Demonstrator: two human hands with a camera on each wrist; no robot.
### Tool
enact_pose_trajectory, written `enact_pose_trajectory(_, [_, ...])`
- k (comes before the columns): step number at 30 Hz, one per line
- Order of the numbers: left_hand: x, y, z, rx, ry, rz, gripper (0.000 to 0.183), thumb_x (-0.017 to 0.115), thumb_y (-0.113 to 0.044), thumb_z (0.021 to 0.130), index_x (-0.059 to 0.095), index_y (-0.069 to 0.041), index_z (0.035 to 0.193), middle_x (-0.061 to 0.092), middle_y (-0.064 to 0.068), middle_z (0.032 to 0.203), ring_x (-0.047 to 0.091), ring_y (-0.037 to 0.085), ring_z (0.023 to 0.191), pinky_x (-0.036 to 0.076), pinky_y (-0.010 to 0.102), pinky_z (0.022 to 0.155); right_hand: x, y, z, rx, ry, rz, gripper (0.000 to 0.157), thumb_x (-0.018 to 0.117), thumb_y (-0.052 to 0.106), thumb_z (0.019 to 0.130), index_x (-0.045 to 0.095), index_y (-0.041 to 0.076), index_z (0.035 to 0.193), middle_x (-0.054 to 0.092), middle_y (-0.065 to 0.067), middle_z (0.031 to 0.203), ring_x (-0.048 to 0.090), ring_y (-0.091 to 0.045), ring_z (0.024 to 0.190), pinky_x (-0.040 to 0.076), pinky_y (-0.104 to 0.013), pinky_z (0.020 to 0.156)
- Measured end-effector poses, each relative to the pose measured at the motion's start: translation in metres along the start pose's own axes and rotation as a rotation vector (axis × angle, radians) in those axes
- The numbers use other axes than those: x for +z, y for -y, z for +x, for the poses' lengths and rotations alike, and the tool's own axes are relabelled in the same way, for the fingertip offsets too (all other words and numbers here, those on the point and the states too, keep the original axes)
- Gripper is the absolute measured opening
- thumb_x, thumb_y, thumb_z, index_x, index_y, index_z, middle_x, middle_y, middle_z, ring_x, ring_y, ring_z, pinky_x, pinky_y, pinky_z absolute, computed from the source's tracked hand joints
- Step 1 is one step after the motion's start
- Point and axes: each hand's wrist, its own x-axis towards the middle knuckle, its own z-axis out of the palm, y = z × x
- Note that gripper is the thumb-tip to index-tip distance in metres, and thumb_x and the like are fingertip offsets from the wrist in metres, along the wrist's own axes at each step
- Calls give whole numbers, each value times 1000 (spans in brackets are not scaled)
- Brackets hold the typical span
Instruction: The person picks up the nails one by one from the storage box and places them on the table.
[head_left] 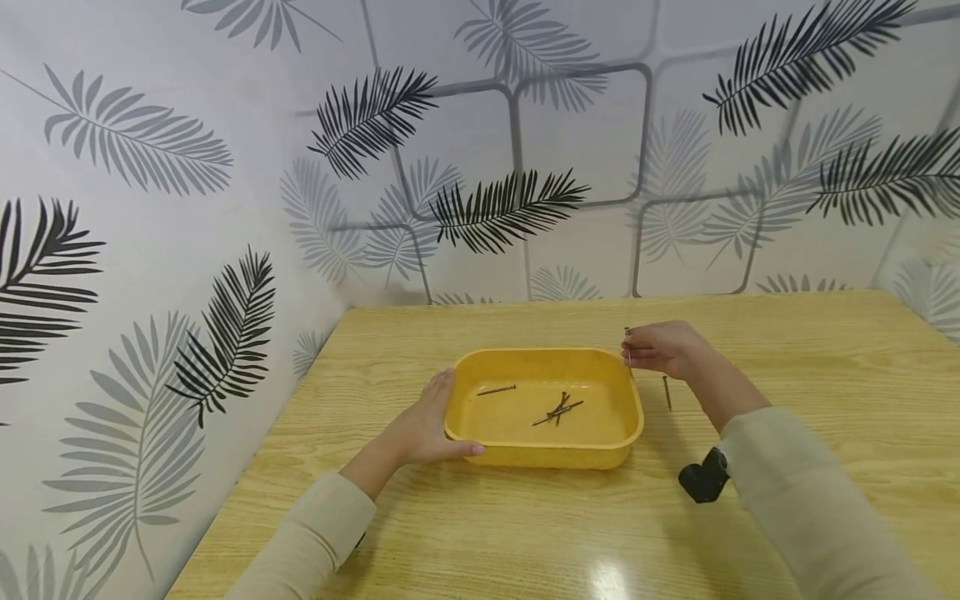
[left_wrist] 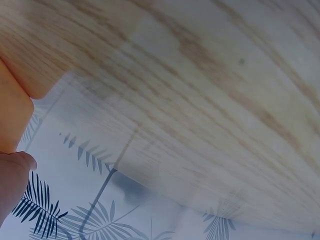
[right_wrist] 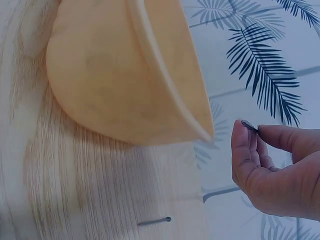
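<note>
Wood-grain surface [head_left: 525, 533] is carrying the yellow tray [head_left: 555, 457] left of centre | right grip [head_left: 664, 347] is pinching a held screw [head_left: 627, 331] by its right far corner; slackening could be dropping it outside, near the stray screw [head_left: 667, 393] | left grip [head_left: 429, 427] is resting straight-fingered against the left side; uneven pressing might be skewing the tray | far edge is meeting printed wall [head_left: 585, 150]; open room is lying near
</note>
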Motion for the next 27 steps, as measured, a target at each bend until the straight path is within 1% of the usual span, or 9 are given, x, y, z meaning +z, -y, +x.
enact_pose_trajectory(7, [-1, -2, -1, -7, -3, 15, 124, 60, -72, 69, -1, 1, 148, 2, 18, 156, 4, 31, 145, 15, 47, 116, -21, -5, -3, -2, -4, -10, 14, 44, 7, 95, 47, 1, 107, 61, 6, 73, 61, -5, 71, 53, -19, 71])
enact_pose_trajectory(11, [-2, -3, 0, -10, -6, 27, 123, 61, -72, 70, 0, 1, 148, 3, 19, 156, 4, 32, 145, 16, 47, 116, -34, -11, -5, -6, -2, -41, 11, 44, 7, 95, 49, 2, 104, 61, 8, 72, 62, -3, 70, 53, -18, 70])
enact_pose_trajectory(14, [-2, -3, 0, -11, -3, 32, 124, 60, -73, 70, 0, 1, 148, 2, 18, 156, 4, 31, 145, 15, 47, 116, -44, -15, -5, -3, -7, -56, 9, 43, 7, 95, 51, 5, 97, 61, 9, 71, 61, -3, 69, 53, -17, 68])
enact_pose_trajectory(18, [-3, -4, -1, -6, -2, 31, 124, 59, -74, 69, 0, 1, 148, 3, 18, 156, 4, 31, 145, 16, 48, 116, -57, -21, -6, 9, -15, -59, 19, 42, 6, 95, 56, 11, 84, 61, 9, 69, 61, -3, 68, 52, -17, 66])
enact_pose_trajectory(19, [-3, -4, -1, -5, -1, 31, 125, 58, -75, 68, 0, 1, 148, 3, 18, 156, 4, 32, 145, 16, 48, 116, -59, -22, -7, 13, -18, -58, 19, 42, 6, 95, 56, 12, 83, 61, 9, 69, 61, -3, 67, 52, -17, 66])
enact_pose_trajectory(21, [-3, -4, 0, 0, -4, 27, 126, 58, -76, 68, 0, 1, 148, 4, 19, 156, 5, 32, 145, 16, 48, 115, -65, -24, -8, 20, -22, -57, 18, 41, 6, 95, 56, 11, 85, 61, 9, 69, 61, -3, 67, 52, -18, 66])
enact_pose_trajectory(23, [-2, -4, 0, 3, -7, 25, 126, 58, -76, 68, 0, 0, 148, 4, 19, 156, 5, 32, 145, 17, 48, 115, -69, -26, -10, 23, -28, -64, 13, 41, 6, 95, 54, 8, 91, 61, 9, 70, 61, -3, 68, 52, -18, 67])
enact_pose_trajectory(25, [-1, -4, 1, 0, -5, 27, 124, 60, -73, 68, -1, 0, 149, 4, 19, 156, 4, 31, 145, 17, 48, 115, -73, -28, -11, 24, -32, -80, 10, 41, 6, 96, 51, 5, 98, 61, 10, 71, 60, -3, 69, 52, -19, 68])
enact_pose_trajectory(27, [-1, -4, 1, 2, -9, 24, 122, 63, -69, 70, -1, -1, 149, 4, 19, 156, 5, 32, 145, 16, 48, 115, -77, -31, -13, 26, -41, -97, 10, 41, 6, 96, 50, 5, 100, 61, 10, 71, 60, -3, 69, 52, -19, 69])
